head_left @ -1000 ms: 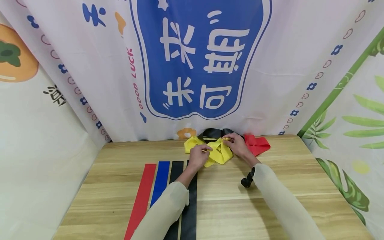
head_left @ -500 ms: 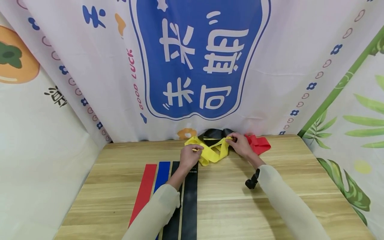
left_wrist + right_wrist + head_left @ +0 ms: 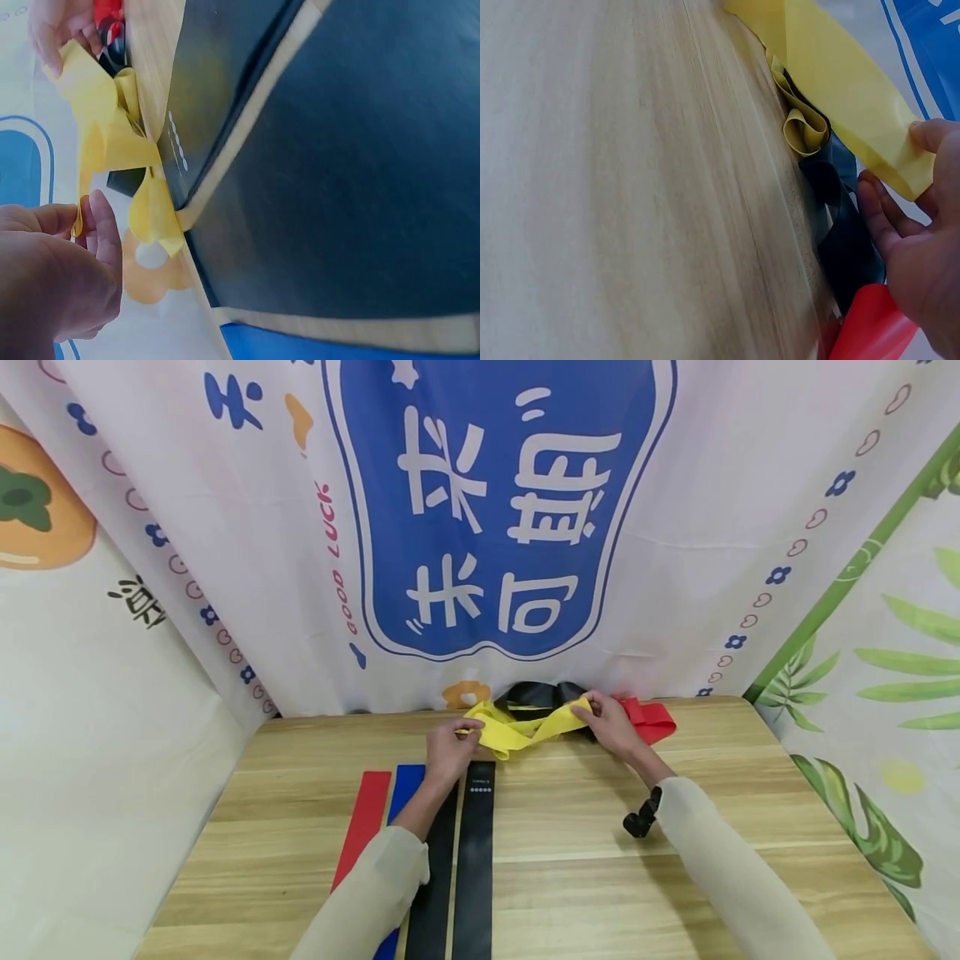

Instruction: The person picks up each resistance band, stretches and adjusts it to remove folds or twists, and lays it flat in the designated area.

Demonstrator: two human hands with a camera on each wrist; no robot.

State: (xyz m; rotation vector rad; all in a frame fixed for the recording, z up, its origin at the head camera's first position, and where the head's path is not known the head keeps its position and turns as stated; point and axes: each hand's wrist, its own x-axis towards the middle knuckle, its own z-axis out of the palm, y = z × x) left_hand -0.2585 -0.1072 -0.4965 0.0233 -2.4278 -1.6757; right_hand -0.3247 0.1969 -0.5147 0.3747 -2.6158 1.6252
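Observation:
A yellow resistance band [image 3: 553, 724] is stretched between both hands at the far edge of the table, one stretch twisted and other folds hanging below. My left hand [image 3: 450, 752] pinches one end between thumb and fingers, as the left wrist view shows on the band [image 3: 112, 139]. On the other side my right hand [image 3: 611, 725] pinches the opposite part, thumb on top of the band [image 3: 847, 90]. Behind the yellow band lies a loose black band [image 3: 536, 695]. A bunched red band [image 3: 654, 722] sits beside the right hand.
Left of centre, several flat bands lie side by side: a red strip [image 3: 366, 814], a blue strip [image 3: 405, 783] partly under the left arm, and black strips [image 3: 474, 860] with white print on one. A printed curtain [image 3: 645, 610] hangs right behind the wooden table [image 3: 600, 893].
My left hand has moved left and my right hand slightly right, drawing the yellow band out between them from a crumpled bunch into a straighter strip. The other bands stay put.

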